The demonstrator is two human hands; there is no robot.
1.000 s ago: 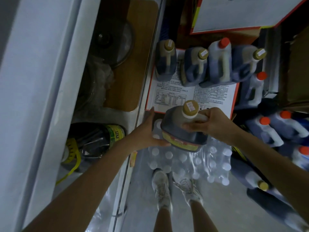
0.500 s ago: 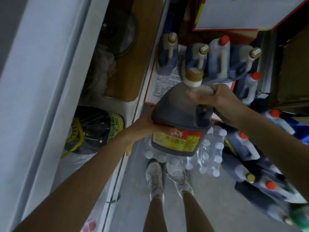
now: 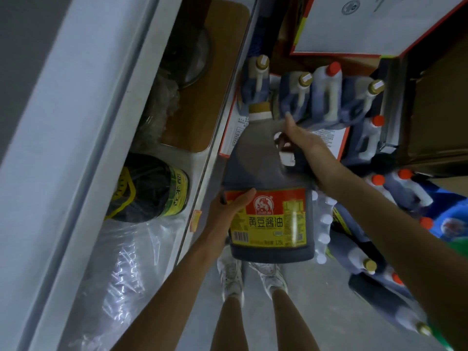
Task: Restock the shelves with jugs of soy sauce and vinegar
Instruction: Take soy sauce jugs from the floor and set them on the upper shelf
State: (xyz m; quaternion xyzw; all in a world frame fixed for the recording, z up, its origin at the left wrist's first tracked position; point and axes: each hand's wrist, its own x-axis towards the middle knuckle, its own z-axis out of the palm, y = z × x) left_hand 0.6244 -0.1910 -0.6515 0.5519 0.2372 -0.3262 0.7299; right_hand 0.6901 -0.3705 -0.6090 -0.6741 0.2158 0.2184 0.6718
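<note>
Where the white shelf runs down the left side of the view, it carries a wooden board, a dark bottle with a green and yellow label lying on its side, and crinkled plastic wrap nearer the person. The grey floor lies below, to the right of the shelf. At the upper right sits a red-edged box with a white face, and beside it a brown cardboard box.

The jug of dark soy sauce is held in the air over the floor, just beside the shelf's front edge. Its red and yellow label faces the camera and its tan cap points away, toward a row of jugs standing on a flat printed carton. More red-capped jugs are crowded at the right. A wrapped pack of water bottles sits on the floor behind the held jug, partly hidden by it. A pair of white shoes stands under the jug's base.

The right hand has its grip closed round the jug's handle, fingers threaded through the loop. The left hand takes the lower left side of the jug, thumb laid across the label; its fingers are hidden behind the jug.
</note>
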